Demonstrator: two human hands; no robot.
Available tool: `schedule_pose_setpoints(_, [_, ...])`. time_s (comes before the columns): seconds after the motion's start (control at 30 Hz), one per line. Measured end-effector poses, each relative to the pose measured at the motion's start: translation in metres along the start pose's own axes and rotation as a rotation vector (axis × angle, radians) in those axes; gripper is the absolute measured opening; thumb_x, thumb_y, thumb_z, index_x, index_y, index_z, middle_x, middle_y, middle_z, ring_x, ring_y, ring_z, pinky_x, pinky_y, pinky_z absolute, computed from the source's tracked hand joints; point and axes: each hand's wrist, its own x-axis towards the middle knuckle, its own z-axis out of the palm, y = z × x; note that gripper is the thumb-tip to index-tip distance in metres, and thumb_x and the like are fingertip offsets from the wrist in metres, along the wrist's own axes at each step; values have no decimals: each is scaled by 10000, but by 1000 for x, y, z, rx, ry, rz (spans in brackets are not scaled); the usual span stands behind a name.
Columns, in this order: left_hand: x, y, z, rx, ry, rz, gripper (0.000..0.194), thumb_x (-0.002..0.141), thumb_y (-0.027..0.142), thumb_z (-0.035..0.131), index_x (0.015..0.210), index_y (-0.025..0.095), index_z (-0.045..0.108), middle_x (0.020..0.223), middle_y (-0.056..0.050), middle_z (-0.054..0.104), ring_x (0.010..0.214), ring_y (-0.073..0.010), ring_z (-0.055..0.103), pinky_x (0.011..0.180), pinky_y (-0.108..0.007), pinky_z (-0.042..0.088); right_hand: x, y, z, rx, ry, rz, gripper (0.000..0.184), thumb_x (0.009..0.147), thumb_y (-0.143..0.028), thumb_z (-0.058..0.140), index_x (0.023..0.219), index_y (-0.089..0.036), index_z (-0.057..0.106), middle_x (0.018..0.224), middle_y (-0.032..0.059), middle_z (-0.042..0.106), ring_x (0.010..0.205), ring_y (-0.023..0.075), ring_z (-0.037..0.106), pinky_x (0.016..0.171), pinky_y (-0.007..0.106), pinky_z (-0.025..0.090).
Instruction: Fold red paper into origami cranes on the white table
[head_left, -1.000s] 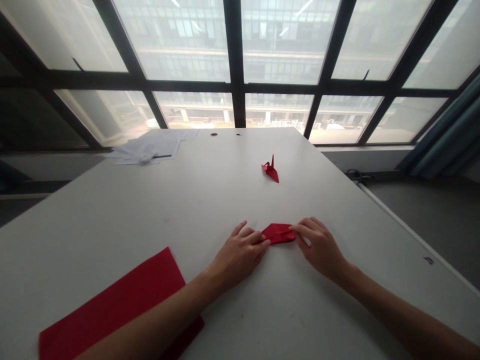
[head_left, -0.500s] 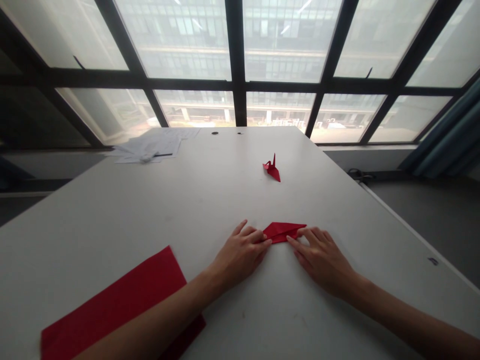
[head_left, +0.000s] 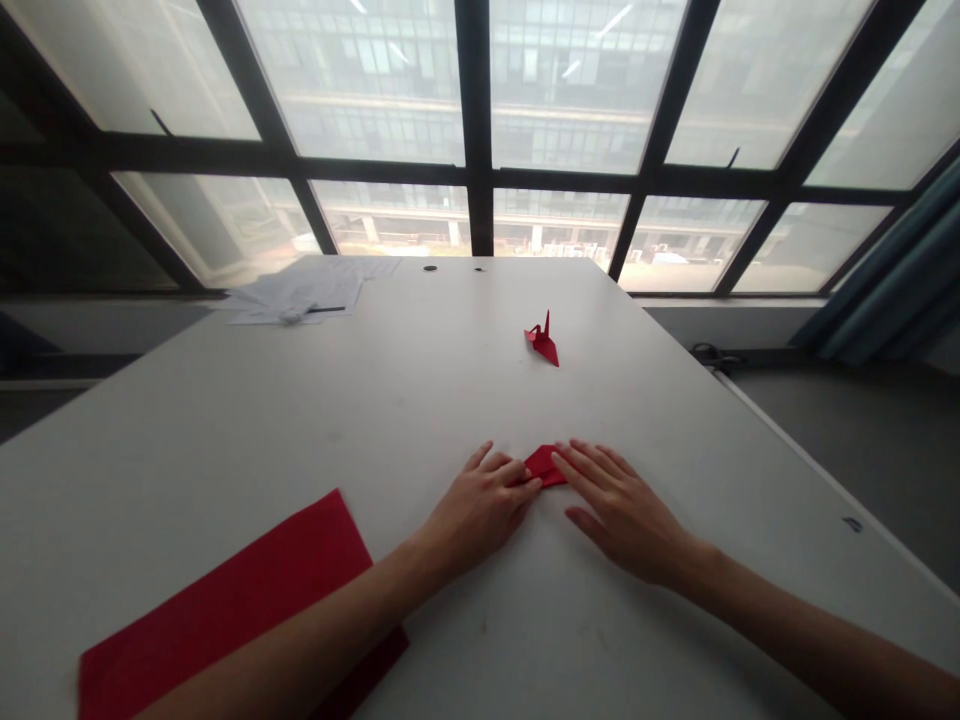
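Nearby, both hands, left hand [head_left: 480,505] and right hand [head_left: 622,505], press open fingers flat on folded red paper [head_left: 541,466], finished crane [head_left: 542,341] beyond.

White counter by a big window, daylight.

Counter [head_left: 300,400] pale, smooth, runs to the window [head_left: 480,130]; two small dark holes [head_left: 429,268] near its far edge. Window fills the far wall: large panes in a black frame [head_left: 474,180], with uprights and slanting bars. Outside, a hazy multi-storey building [head_left: 570,90] with rows of glazing. Light soft and grey, coming from the panes; room edges dim. Blue curtain [head_left: 885,290] at the right. Grey floor [head_left: 862,430] right of the counter, something dark [head_left: 716,353] lying at the sill. Loose white papers [head_left: 292,295] far left.
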Motion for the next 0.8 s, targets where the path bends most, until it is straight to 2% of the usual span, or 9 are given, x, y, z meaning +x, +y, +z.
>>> schedule_pose_setpoints(0.1, [-3, 1, -3, 2, -19, 0, 254, 988, 228, 512, 1210, 269, 630, 1133, -20, 683, 1078, -205, 598, 1174, -510, 240, 6, 0, 8, 64, -99, -92, 697, 987, -405, 496, 1576, -203, 183, 1611, 74, 292, 1489, 273, 227, 1187, 517, 241])
schedule_pose_setpoints(0.23, [-8, 9, -3, 32, -36, -35, 385, 1029, 272, 428, 1409, 238, 481, 1360, -51, 604, 1263, -218, 530, 1199, -501, 195, 5, 2, 14, 102, -130, -85, 745, 978, -466, 500, 1582, -217, 143, 1620, 84, 244, 1495, 274, 217, 1190, 537, 233])
schedule_pose_setpoints(0.3, [-10, 13, 2, 77, -25, -61, 519, 1024, 420, 426, 1494, 206, 377, 1523, -95, 447, 1410, -271, 386, 1193, -516, 206, 4, 2, 15, 96, -114, -88, 753, 966, -451, 528, 1578, -210, 162, 1615, 93, 253, 1494, 280, 219, 1187, 550, 232])
schedule_pose_setpoints(0.4, [-14, 18, 8, 103, -57, -38, 733, 973, 638, 355, 1544, 184, 288, 1594, -112, 321, 1488, -304, 237, 1198, -555, 174, 4, 0, 14, 83, -98, -90, 759, 954, -422, 555, 1574, -196, 180, 1603, 106, 285, 1490, 286, 232, 1174, 573, 247])
schedule_pose_setpoints(0.5, [-23, 18, 3, 143, -124, -101, 781, 958, 671, 340, 1542, 155, 301, 1596, -139, 298, 1500, -321, 195, 1197, -578, 169, 5, -2, 14, 75, -99, -86, 744, 960, -414, 546, 1572, -190, 186, 1595, 127, 298, 1479, 302, 260, 1155, 603, 264])
schedule_pose_setpoints(0.63, [-44, 16, -8, 201, -218, -193, 771, 946, 635, 436, 1518, 125, 360, 1586, -170, 290, 1492, -353, 201, 1179, -590, 227, 5, -1, 16, 75, -101, -93, 722, 973, -419, 522, 1572, -182, 195, 1595, 145, 284, 1471, 322, 275, 1148, 621, 259])
schedule_pose_setpoints(0.8, [-56, 15, -12, 205, -257, -293, 797, 946, 639, 421, 1473, 42, 416, 1544, -244, 337, 1471, -373, 252, 1161, -580, 278, 4, 1, 18, 77, -103, -90, 707, 985, -449, 490, 1571, -179, 201, 1598, 139, 281, 1472, 322, 273, 1157, 615, 236])
